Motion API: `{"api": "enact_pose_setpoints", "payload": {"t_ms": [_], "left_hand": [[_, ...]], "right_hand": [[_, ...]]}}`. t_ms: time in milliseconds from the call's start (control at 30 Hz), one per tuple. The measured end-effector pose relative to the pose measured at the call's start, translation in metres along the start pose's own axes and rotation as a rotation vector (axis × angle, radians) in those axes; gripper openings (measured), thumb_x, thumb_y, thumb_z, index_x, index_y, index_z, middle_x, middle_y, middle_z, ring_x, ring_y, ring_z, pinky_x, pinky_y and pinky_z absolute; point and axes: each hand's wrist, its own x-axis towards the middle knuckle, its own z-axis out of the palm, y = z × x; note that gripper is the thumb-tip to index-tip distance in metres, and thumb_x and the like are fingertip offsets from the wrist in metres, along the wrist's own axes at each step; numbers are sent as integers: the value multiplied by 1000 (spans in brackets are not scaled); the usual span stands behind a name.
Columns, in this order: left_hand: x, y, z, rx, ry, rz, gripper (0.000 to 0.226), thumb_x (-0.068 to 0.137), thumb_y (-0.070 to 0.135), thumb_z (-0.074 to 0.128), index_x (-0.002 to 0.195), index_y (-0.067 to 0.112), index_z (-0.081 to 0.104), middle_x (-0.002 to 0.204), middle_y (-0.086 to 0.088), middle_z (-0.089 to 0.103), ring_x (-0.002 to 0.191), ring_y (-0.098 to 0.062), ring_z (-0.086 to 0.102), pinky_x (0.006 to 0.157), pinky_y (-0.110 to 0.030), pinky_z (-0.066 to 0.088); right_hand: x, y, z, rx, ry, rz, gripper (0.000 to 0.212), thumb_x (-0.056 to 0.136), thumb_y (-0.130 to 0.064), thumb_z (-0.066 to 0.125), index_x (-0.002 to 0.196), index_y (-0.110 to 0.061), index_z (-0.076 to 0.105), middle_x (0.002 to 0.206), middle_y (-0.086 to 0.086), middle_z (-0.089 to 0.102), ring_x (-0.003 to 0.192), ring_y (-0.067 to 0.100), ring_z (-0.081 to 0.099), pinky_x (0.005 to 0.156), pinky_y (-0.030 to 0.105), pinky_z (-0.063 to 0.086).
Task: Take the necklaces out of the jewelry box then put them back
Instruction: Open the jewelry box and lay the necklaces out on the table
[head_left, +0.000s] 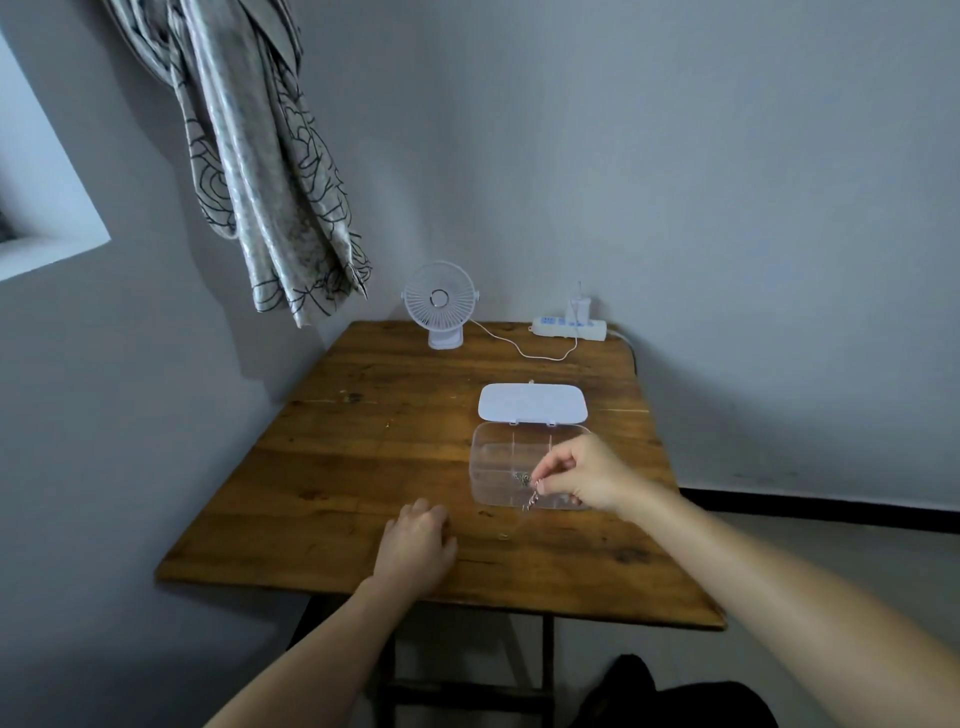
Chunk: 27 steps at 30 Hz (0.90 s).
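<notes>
A clear plastic jewelry box (498, 447) with dividers sits on the wooden table (363, 467), its white lid (532, 402) flipped open behind it. My right hand (582, 473) hovers over the box's front part and pinches a thin silver necklace (527, 491), whose chain dangles over the box's front edge. My left hand (415, 545) rests on the table to the left of the box, fingers curled, holding nothing. A small ring-like piece (503, 536) lies on the table in front of the box.
A small white desk fan (440, 306) stands at the table's far edge, its cable running to a white power strip (569, 328) by the wall. A patterned curtain (260, 156) hangs at the upper left. Walls close the table's far and left sides.
</notes>
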Motion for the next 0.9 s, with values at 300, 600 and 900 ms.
{"api": "enact_pose_setpoints", "payload": {"t_ms": [300, 600, 900], "left_hand": [[-13, 13, 20, 73, 28, 125, 26, 94, 31, 48, 117, 23, 57, 120, 3, 51, 113, -15, 46, 99, -32, 39], [0, 52, 33, 86, -75, 197, 35, 96, 33, 43, 131, 31, 51, 135, 1, 43, 125, -19, 37, 107, -39, 30], [3, 51, 33, 104, -68, 214, 35, 97, 31, 41, 131, 31, 51, 132, 1, 44, 122, -19, 37, 105, -37, 32]], "right_hand": [[-45, 92, 16, -358, 121, -60, 30, 75, -11, 72, 72, -41, 67, 93, -17, 66, 89, 3, 62, 85, 34, 52], [-39, 90, 23, -504, 169, -55, 23, 80, -46, 70, 98, -31, 72, 91, -16, 62, 80, 2, 56, 62, 20, 42], [-34, 87, 17, -520, 99, -43, 21, 83, -44, 67, 101, -33, 69, 88, -17, 59, 78, 2, 55, 61, 20, 41]]}}
